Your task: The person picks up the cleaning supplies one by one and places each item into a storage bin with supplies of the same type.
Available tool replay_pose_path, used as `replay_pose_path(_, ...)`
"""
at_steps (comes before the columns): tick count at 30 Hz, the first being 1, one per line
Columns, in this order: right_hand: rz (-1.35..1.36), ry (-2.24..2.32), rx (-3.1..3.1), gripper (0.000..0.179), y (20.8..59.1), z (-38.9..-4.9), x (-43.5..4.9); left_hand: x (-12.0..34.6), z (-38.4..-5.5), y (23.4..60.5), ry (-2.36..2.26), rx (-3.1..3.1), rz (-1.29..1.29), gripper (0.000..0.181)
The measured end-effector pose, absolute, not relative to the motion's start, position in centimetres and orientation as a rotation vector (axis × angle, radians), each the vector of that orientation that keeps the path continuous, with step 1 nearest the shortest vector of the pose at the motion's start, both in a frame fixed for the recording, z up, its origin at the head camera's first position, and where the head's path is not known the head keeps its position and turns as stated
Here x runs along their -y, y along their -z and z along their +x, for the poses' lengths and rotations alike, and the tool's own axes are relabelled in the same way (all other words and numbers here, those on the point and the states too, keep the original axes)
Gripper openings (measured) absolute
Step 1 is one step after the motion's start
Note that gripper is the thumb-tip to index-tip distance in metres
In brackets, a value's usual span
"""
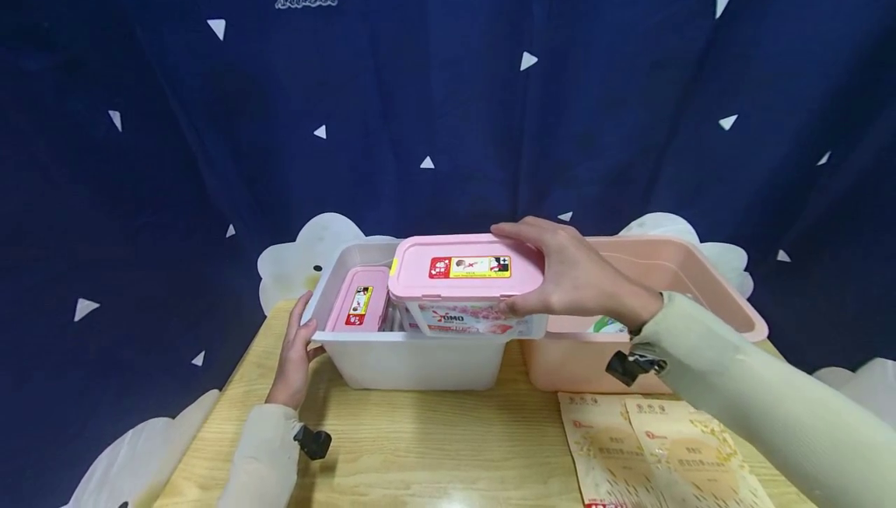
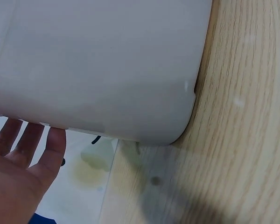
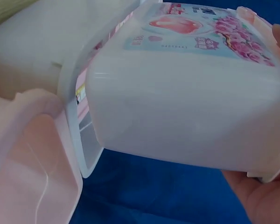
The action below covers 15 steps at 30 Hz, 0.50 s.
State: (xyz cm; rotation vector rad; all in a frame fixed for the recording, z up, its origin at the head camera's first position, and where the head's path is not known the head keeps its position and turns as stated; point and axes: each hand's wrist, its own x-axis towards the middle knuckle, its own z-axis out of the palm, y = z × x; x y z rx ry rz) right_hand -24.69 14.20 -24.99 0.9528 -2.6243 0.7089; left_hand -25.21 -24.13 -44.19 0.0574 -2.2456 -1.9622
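A translucent detergent box with a pink lid and an OMO label is held by my right hand, fingers across the lid's far edge and thumb on the near side. The box overlaps the right end of the white bin in the head view; the right wrist view shows its plain end above the bin's rim. A second pink-lidded box stands inside the bin, at the left. My left hand touches the bin's left side, fingertips against it near the rim.
A peach bin stands right of the white one, with a partly hidden green-and-white item inside. Two beige packets lie overlapping on the wooden table in front of it. A dark blue curtain hangs behind.
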Motion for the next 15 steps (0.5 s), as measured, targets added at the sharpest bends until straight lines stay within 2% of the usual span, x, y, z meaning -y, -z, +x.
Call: replay_pose_path(15,0.923,-0.690,2.641,0.084,24.2,-27.1,-12.6,24.0,-25.1,44.3,1.992,2.215,0.007,0.046)
